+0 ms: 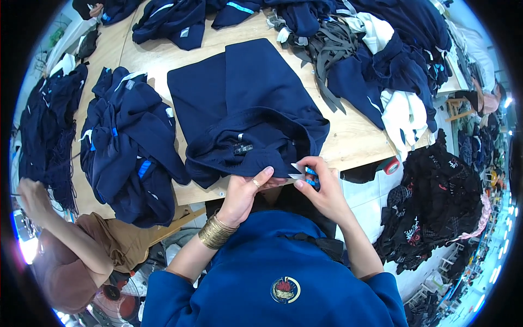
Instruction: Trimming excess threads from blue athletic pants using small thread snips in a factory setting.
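Note:
A pair of navy trousers point(267, 79) lies folded on the table before me, its waistband opening toward me and a small dark label inside. At the near edge of that waistband, my left hand point(242, 197) pinches the fabric between thumb and fingers; a gold bracelet circles its wrist. Closed around small blue-handled thread snips point(311, 177), my right hand point(327, 192) keeps the blades pointing left, right beside the waistband edge. Whether the blades touch a thread is too small to tell.
The wooden table point(354, 141) carries a crumpled navy garment pile point(131, 147) on the left. Dark grey strips point(329, 49) and white cloth point(406, 117) lie at right. A co-worker's arm point(71, 229) reaches in from the left. Black garments point(430, 201) are heaped at lower right.

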### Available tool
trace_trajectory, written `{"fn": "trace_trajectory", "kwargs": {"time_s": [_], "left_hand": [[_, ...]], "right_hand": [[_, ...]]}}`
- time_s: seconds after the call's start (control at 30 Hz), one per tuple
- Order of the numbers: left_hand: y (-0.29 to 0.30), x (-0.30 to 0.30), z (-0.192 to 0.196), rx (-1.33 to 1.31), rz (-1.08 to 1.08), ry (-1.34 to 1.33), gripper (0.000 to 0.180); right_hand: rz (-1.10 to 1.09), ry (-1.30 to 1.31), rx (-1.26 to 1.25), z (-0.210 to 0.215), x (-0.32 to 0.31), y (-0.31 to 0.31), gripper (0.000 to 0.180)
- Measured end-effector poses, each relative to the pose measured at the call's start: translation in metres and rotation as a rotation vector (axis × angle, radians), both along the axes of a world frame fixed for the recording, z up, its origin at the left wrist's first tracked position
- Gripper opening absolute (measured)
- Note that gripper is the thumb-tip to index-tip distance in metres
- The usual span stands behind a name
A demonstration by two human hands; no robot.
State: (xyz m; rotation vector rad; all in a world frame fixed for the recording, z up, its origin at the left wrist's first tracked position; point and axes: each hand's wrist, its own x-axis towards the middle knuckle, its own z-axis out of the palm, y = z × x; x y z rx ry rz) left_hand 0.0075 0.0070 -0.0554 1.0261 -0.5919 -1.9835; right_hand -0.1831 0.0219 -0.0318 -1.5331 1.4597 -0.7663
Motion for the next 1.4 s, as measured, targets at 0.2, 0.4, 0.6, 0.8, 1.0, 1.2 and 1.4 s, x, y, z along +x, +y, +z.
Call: {"fn": "trace_trajectory", "kwargs": {"time_s": [0.2,0.4,0.6,0.8,1.0,1.2,1.4], "left_hand": [[0.002,-0.004,0.009,-0.060,0.073,-0.026,0.024],[0.001,0.000,0.005,-0.059,0.037,-0.044,0.022],[0.001,0.001,0.008,-0.071,-0.014,-0.059,0.021],[0.001,0.001,0.006,-0.050,-0.035,-0.030,0.022],[0.004,0.010,0.000,0.030,0.014,0.010,0.031],[0.009,0.009,-0.006,-0.040,-0.063,0.041,0.039],[0.006,0.034,-0.018,0.043,-0.046,0.354,0.031]], "right_hand": [[0.097,0.527,-0.378,0.017,-0.002,-0.004,0.024],[0.135,0.577,-0.408,0.020,0.001,-0.008,0.027],[0.167,0.551,-0.394,0.020,0.003,-0.010,0.026],[0.179,0.584,-0.378,0.021,0.004,-0.009,0.024],[-0.222,0.210,-0.082,0.025,-0.008,-0.013,0.043],[-0.305,-0.192,0.295,-0.036,-0.007,-0.024,0.028],[-0.590,-0.512,0.274,-0.035,-0.009,-0.029,0.011]]}}
